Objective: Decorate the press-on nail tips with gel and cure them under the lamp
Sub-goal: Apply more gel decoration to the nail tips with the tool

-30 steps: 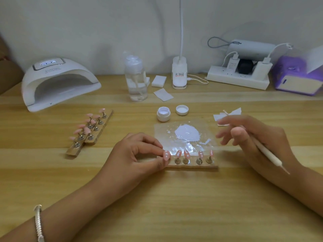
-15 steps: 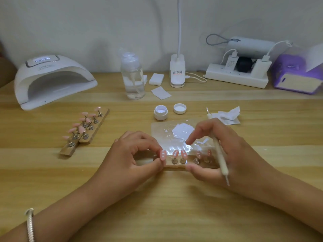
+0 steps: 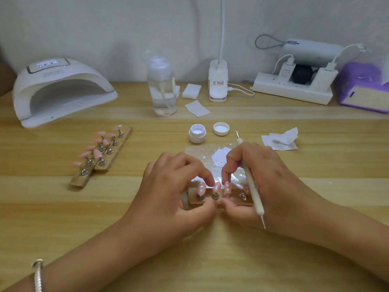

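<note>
Both hands are together at lower centre, each pinching the small wooden strip holder (image 3: 235,200) front to back. The left hand (image 3: 174,186) is by the second tip, the right hand (image 3: 267,180) by the third, with the white double-ended dotting pen (image 3: 251,186) tucked between its fingers. On the holder stand pink press-on nail tips with white dots (image 3: 201,188).

Likely next: carry to the white arched curing lamp (image 3: 61,89), upper left. Grip wood only, since the dots are probably uncured. Carry level. Can't tell if fingertips touch gel.

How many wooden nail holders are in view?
3. Left holder and second holder touch before the curing lamp; third holder at centre, pinched by left hand and right hand. None looks hidden.
</note>
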The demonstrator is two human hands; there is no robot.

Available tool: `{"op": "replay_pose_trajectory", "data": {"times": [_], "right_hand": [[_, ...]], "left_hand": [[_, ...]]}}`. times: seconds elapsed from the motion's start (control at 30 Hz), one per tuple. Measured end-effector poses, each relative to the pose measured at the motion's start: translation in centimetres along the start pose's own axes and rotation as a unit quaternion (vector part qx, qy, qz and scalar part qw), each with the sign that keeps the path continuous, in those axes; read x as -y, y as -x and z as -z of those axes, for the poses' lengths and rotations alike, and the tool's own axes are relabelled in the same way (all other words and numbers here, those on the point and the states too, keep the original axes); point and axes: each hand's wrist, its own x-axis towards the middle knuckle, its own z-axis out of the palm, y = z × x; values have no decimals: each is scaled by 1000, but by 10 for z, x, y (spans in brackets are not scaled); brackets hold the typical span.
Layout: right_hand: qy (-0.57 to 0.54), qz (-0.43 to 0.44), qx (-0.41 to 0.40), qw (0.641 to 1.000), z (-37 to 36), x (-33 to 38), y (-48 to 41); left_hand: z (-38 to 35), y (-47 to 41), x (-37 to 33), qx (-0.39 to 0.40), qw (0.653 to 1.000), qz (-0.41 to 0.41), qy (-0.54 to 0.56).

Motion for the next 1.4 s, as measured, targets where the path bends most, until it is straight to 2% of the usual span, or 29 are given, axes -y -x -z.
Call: {"op": "replay_pose_trajectory", "data": {"times": [0.27,0.53,0.8,1.17,1.4], "right_hand": [[-97,-10,30,995,-4,-5,-2],[-60,-1,13,998,-5,-6,-1],[31,15,-42,999,-8,-3,6],[56,-1,-55,997,-9,-1,4],[29,-13,-42,999,-5,0,7]], "left_hand": [[-5,-5,3,-12,999,-18,39],[-5,-8,2,-21,997,-25,73],[-2,-3,-5,-53,997,-49,8],[-4,-5,-2,-37,998,-25,32],[-3,-6,0,-12,999,-13,50]]}}
